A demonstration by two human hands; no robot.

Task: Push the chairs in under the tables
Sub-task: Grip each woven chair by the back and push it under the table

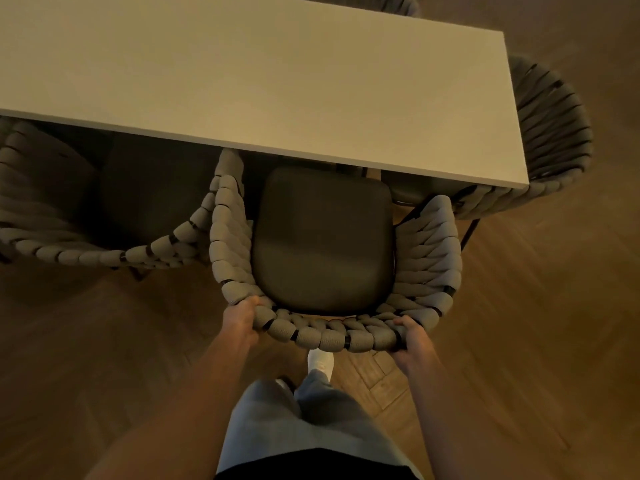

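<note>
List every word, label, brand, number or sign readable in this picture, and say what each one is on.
None can be read. The plain white rectangular tabletop, the grey woven-rope chair gripped by the left hand and right hand, its dark seat cushion and the wooden floor show no print.

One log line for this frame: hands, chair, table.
left hand: grips backrest | right hand: grips backrest | chair: seat front at table edge, mostly out
</note>
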